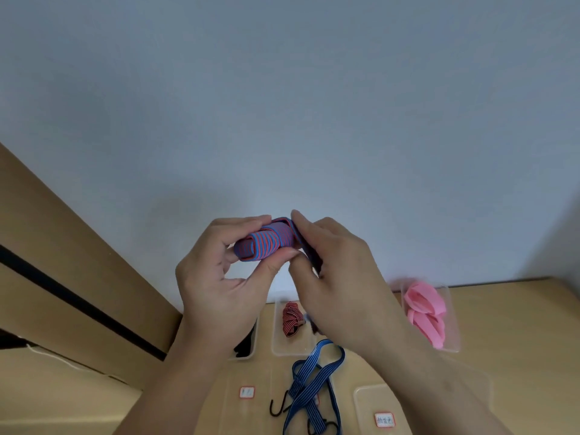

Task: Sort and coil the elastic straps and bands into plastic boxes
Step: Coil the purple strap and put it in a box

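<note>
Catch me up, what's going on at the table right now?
A person holds a red-and-blue striped strap above the table, the left hand pinching the coil while the right hand grips its loose end. Below, one clear box holds a red-and-black coil and a second box holds pink bands. A blue striped strap with black hooks lies loose in front, not yet coiled.

Setting: plain indoor room, home or small office; exact kind cannot be told.
Evidence:
- bare pale blue-grey wall (282, 89), 10 to 2 o'clock
- light wood-grain tabletop (518, 340), 4 to 6 o'clock, butted against the wall
- tan wooden panel (62, 246), 8 to 9 o'clock, crossed by a black seam (78, 306)
- thin white cord (62, 361), 8 o'clock
- clear plastic boxes (452, 309) with small labels (384, 420), 5 o'clock
</note>
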`<state>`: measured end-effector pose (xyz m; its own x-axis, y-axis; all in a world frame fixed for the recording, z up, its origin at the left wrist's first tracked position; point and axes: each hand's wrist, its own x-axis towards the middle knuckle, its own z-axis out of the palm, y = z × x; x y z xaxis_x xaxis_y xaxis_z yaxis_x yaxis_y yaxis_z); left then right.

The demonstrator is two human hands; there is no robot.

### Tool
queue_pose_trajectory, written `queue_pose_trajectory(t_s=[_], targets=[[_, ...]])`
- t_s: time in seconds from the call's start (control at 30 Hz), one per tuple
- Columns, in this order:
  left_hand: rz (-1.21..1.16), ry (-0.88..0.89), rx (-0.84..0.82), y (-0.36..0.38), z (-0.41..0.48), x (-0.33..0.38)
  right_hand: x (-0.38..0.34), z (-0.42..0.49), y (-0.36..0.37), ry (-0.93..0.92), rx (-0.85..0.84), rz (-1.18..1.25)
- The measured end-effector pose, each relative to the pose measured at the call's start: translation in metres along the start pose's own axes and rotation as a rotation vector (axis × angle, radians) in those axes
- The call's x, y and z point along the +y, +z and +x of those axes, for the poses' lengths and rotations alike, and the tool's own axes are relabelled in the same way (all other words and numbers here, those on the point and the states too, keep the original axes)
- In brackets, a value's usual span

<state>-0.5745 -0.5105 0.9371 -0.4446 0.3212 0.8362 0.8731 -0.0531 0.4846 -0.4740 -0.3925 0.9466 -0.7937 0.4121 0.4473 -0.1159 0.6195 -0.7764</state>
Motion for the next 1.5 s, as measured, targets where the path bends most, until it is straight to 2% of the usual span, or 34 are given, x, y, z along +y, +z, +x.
queue_pose_trajectory(t_s=[0.3, 0.43, 0.5, 0.6, 0.7, 0.77, 0.9, 1.03, 1.13, 1.23, 1.37, 1.5], targets=[[-0.222, -0.070, 0.105, 0.016, 0.005, 0.005, -0.005, 0.000, -0.004, -0.001, 0.183, 0.288], [-0.365, -0.313, 0.272, 0.026, 0.007, 0.020, -0.006, -0.005, 0.002, 0.040, 0.205, 0.471], [-0.412, -0.401, 0.332, 0.031, 0.011, 0.026, -0.004, -0.004, 0.007, 0.155, 0.154, 0.648], [-0.648, -0.636, 0.360, 0.037, 0.017, 0.031, -0.003, 0.005, 0.004, 0.253, 0.045, 0.809], [-0.870, -0.878, 0.323, 0.042, 0.017, 0.034, 0.003, 0.013, -0.002, 0.296, 0.056, 0.776], [-0.884, -0.935, 0.263, 0.043, 0.016, 0.030, 0.009, 0.015, -0.004, 0.306, 0.058, 0.724], [-0.639, -0.929, 0.041, 0.029, 0.020, 0.015, 0.020, 0.017, -0.010, 0.309, 0.050, 0.634], [-0.323, -0.788, -0.372, 0.012, 0.035, 0.003, 0.022, 0.020, -0.013, 0.262, -0.029, 0.541], [-0.084, -0.737, -0.574, 0.012, 0.047, 0.001, 0.020, 0.022, -0.010, 0.220, -0.054, 0.477], [-0.018, -0.718, -0.546, 0.022, 0.050, 0.003, 0.015, 0.021, -0.005, 0.166, -0.019, 0.460], [-0.277, -0.892, -0.317, 0.039, 0.047, 0.007, 0.014, 0.023, -0.002, 0.155, 0.032, 0.382], [-0.451, -1.043, -0.291, 0.039, 0.047, 0.006, 0.018, 0.018, -0.007, 0.171, 0.008, 0.411]])
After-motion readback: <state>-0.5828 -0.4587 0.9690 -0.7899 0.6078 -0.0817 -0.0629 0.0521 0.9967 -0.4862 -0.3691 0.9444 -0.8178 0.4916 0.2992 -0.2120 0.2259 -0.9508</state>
